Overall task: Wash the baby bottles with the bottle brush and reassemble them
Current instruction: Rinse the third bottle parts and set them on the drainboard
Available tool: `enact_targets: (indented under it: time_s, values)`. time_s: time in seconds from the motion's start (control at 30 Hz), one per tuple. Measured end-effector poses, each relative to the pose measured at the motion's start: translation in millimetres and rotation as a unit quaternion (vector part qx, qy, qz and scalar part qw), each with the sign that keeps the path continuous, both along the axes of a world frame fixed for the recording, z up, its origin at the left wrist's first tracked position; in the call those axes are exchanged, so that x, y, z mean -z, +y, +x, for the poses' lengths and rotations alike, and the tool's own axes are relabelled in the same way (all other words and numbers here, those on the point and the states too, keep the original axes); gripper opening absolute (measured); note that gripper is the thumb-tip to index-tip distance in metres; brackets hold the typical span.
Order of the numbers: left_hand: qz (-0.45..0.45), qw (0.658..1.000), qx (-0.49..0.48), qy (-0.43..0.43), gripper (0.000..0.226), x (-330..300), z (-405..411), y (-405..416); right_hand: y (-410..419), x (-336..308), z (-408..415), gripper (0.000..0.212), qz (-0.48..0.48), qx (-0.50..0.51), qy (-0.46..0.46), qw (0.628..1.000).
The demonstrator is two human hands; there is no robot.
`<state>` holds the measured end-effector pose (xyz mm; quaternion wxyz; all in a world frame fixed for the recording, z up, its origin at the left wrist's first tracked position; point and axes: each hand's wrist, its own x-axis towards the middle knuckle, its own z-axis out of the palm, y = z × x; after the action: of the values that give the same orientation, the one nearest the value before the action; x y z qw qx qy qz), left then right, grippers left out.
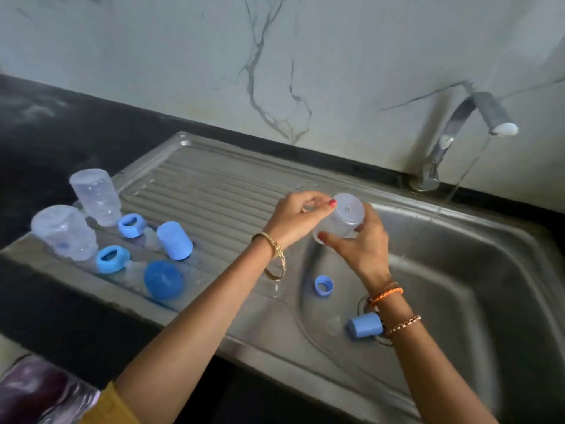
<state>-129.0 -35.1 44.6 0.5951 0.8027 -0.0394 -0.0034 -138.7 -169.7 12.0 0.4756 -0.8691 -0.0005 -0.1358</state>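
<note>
Over the sink [458,270] basin's left edge, both hands hold a clear bottle [344,220] tilted, base facing the camera. The right hand [359,243] curls its fingers round the bottle's body; the left hand [298,218] seems to pinch its blurred upper side. A blue ring [323,285] and blue cap [365,325] lie in the basin near the drain.

Our right forearm [428,356] covers most of the sink's drain [363,304] and the far end of the blue cap [363,325] beside it. The sink [519,286] runs off at the right edge. Near the worktop's front left corner, something glossy [39,390] is too blurred to name.
</note>
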Motion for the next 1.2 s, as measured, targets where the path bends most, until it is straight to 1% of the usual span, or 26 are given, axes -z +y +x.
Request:
enact_targets:
  time_s: [0.07,0.2,0.3,0.43,0.57,0.7,0.83,1.0,1.2]
  values:
    - [0.003,1.0,-0.004,-0.005,0.009,-17.7,11.1,43.0,42.8,-14.4,12.4,0.061,0.032,-0.022,0.0,0.999]
    - [0.005,1.0,-0.017,-0.011,0.013,-60.7,28.0,123.8,124.1,-44.5,38.1,0.058,0.066,-0.081,-0.007,0.995]
    - [0.019,0.999,-0.031,0.023,0.014,-83.0,40.3,183.5,179.5,-59.0,54.7,0.059,0.069,-0.127,-0.002,0.99]
    - [0.045,0.995,-0.051,0.076,0.018,-87.5,57.1,255.3,242.9,-64.4,74.8,0.06,0.059,-0.183,0.017,0.981]
    - [0.052,0.99,-0.071,0.106,0.025,-78.9,72.3,312.2,292.8,-56.6,93.3,0.059,0.043,-0.227,0.066,0.971]
    - [0.043,0.987,-0.077,0.131,0.018,-60.2,86.3,348.1,324.7,-37.9,105.7,0.061,0.018,-0.246,0.093,0.965]
    - [0.067,0.984,-0.057,0.156,0.025,-43.2,94.8,364.6,340.4,-20.5,113.5,0.061,-0.006,-0.242,0.117,0.963]
    - [0.067,0.98,-0.028,0.187,0.027,-25.9,98.1,375.0,347.4,-4.9,116.2,0.058,-0.037,-0.243,0.132,0.96]
    - [0.072,0.98,-0.025,0.183,0.03,-16.2,98.3,382.7,350.9,2.2,117.2,0.057,-0.04,-0.247,0.134,0.959]
